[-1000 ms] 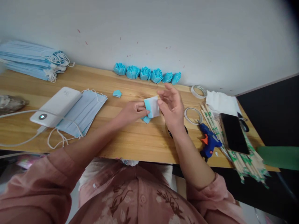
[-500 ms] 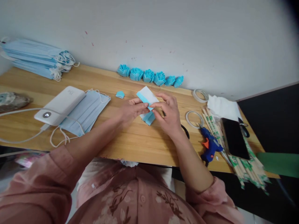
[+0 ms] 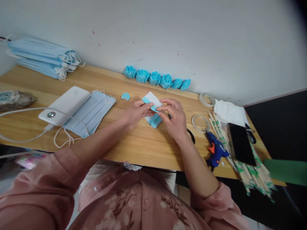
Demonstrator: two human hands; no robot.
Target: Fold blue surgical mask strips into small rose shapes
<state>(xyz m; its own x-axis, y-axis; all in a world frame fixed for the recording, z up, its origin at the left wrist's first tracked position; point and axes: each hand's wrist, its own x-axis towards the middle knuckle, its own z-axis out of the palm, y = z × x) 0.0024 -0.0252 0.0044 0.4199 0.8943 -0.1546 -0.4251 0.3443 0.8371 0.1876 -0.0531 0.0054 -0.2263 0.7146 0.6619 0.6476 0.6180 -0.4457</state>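
Observation:
Between both hands is a piece of mask fabric (image 3: 151,97), white with a blue strip folded along its lower edge. My left hand (image 3: 137,111) pinches its left side, thumb on top. My right hand (image 3: 173,116) has thumb and fingertips closed on its right end. Beneath the hands lies another blue fabric piece (image 3: 154,120) on the table, partly covered. A small blue cut piece (image 3: 125,96) lies to the left of my left hand. Black scissor handles (image 3: 191,136) show partly behind my right wrist; the rest is hidden.
Several blue fabric roses (image 3: 154,78) line the wall. On the left are a mask stack (image 3: 43,57), a white power bank (image 3: 64,105) with cable, and loose masks (image 3: 96,110). On the right are tape rolls (image 3: 200,123), a blue glue gun (image 3: 216,150), wrapped chopsticks (image 3: 251,179) and a phone (image 3: 241,143).
The view has shifted slightly, so things on the table appear a little further right. Both hands stay on the fabric piece, with its hold almost unchanged.

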